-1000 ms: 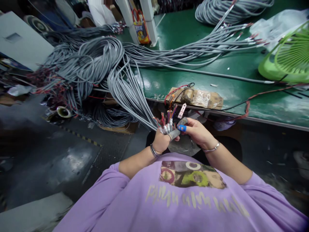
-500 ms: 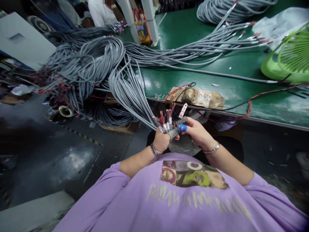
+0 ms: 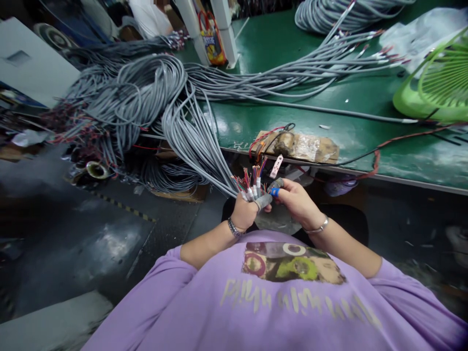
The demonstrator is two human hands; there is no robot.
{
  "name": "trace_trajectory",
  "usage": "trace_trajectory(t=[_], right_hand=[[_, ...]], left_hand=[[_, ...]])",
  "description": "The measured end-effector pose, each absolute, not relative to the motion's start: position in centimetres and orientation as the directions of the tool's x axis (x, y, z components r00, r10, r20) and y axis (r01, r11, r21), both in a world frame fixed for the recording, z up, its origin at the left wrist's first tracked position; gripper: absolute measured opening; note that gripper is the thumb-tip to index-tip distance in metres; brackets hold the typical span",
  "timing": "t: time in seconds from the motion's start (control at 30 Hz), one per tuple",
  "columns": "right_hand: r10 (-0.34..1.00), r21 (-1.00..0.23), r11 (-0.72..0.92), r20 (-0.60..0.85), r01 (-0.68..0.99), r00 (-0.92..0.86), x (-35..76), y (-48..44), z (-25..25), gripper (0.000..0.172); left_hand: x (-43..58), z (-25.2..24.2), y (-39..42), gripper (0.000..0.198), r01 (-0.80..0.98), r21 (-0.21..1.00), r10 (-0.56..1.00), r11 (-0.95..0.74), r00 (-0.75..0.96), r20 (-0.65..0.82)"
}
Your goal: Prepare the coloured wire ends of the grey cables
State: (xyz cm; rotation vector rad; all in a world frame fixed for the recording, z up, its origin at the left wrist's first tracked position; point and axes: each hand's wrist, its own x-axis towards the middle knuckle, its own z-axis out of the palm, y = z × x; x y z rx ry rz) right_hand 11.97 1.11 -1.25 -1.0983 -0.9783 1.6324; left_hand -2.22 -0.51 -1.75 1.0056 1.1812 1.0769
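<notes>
My left hand [image 3: 245, 213] is closed around the ends of several grey cables [image 3: 197, 146], which run down to it from the bench. Bare coloured wires [image 3: 254, 178] fan upward out of white-wrapped cable ends above the fist. A grey covering is on my left thumb. My right hand [image 3: 298, 201] pinches beside the bundle, close to the left thumb. Blue tape wraps its thumb and a dark grey covering its index finger. What lies between these fingertips is too small to make out, perhaps fine wires.
A green bench [image 3: 252, 124] spans the front, with a large heap of grey cables [image 3: 146, 92] at left. On its edge sits a wooden block [image 3: 314, 147] with wires. A green fan [image 3: 438, 83] and plastic bag [image 3: 420, 39] are at right. Another person [image 3: 149, 19] is behind.
My right thumb has shifted slightly and turned, showing less of its blue tape. The left hand keeps its hold on the cables. The whole view has shifted a little.
</notes>
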Motion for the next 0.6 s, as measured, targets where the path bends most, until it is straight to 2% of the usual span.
trace_trajectory(t=[0.13,0.23,0.27,0.33,0.43,0.5,0.6], right_hand=[[0.937,-0.845,-0.332,-0.348,-0.420,-0.040,12.1,2.4,-2.1,0.011],[0.886,-0.743,-0.271,-0.441,-0.612,0.143,13.6,3.9,-2.8,0.016],[0.894,-0.725,-0.264,-0.432,-0.635,0.121,14.1,4.2,-2.9,0.015],[0.891,-0.673,-0.388,-0.449,-0.630,-0.068,14.8,4.0,-3.1,0.015],[0.824,-0.655,-0.566,-0.458,-0.500,-0.333,14.7,2.7,-2.9,0.025],[0.821,-0.717,-0.563,-0.424,-0.412,-0.383,14.2,2.0,-2.5,0.031],[0.859,-0.812,-0.480,-0.359,-0.332,-0.364,13.3,1.6,-2.0,0.030]], left_hand=[[-2.3,-1.3,-0.9,0.034,-0.076,0.973,0.971,0.218,0.112,-0.209],[-2.5,-1.2,-1.3,0.033,-0.057,0.971,0.968,0.232,0.109,-0.225],[-2.6,-1.2,-1.4,0.033,-0.074,0.969,0.969,0.235,0.093,-0.228],[-2.6,-1.2,-1.3,0.033,-0.128,0.962,0.971,0.239,0.058,-0.234],[-2.5,-1.3,-1.0,0.034,-0.163,0.956,0.970,0.242,0.031,-0.240],[-2.4,-1.4,-0.8,0.034,-0.157,0.958,0.971,0.241,0.031,-0.239],[-2.4,-1.7,-0.8,0.032,-0.144,0.961,0.972,0.235,0.044,-0.232]])
